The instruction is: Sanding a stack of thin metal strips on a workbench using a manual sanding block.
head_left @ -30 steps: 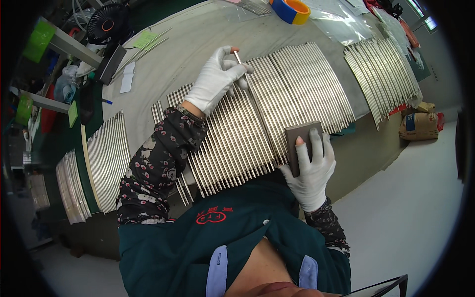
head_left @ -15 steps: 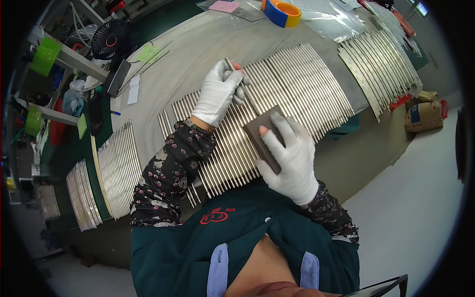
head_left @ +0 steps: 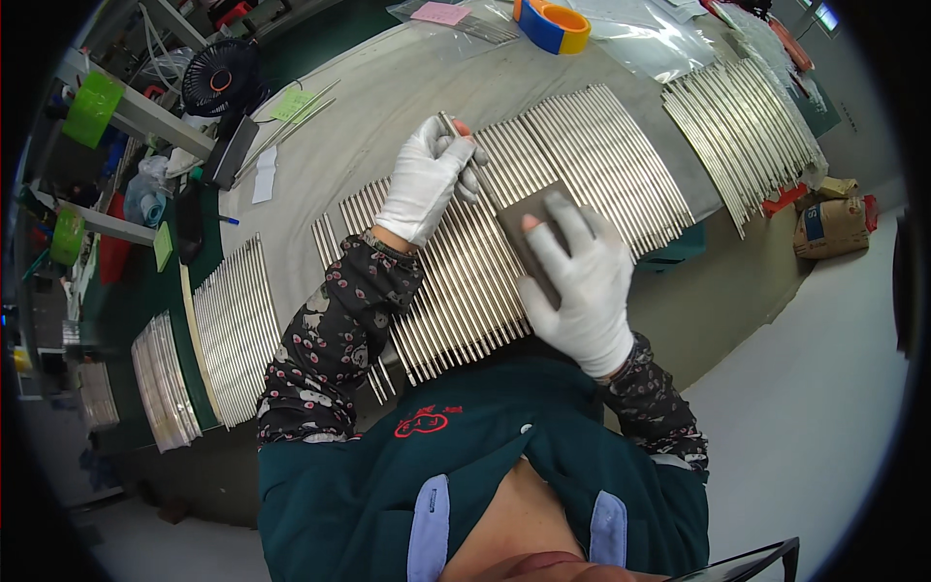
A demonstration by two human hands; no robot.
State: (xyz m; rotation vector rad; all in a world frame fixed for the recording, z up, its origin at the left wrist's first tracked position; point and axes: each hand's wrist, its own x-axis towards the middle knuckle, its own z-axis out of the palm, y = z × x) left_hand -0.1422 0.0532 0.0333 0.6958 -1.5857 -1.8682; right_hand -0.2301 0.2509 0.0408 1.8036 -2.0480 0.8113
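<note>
My left hand [head_left: 422, 184], in a white glove with a bare fingertip showing, pinches the far end of a thin metal rod [head_left: 489, 190]. The rod slants down toward a flat grey-brown sanding block [head_left: 524, 231]. My right hand, gloved too [head_left: 587, 296], is laid over that block with its fingers and thumb gripping it. What the block's underside touches is hidden, though its far edge meets the held rod. Beneath both hands lies a wide row of silvery metal rods [head_left: 456, 286], set side by side on the table.
More rods [head_left: 621, 170] continue rightward, with a separate batch [head_left: 742, 145] at the far right. Others [head_left: 238, 335] lie left, beside wrapped bundles [head_left: 165, 383]. At the back are a blue-and-yellow tape roll [head_left: 553, 24], plastic bags and a black fan [head_left: 219, 80]. A sack [head_left: 831, 229] stands right.
My right hand and the sanding block have slid a little away from my body and to the right. My left hand stays almost in place with the rod.
</note>
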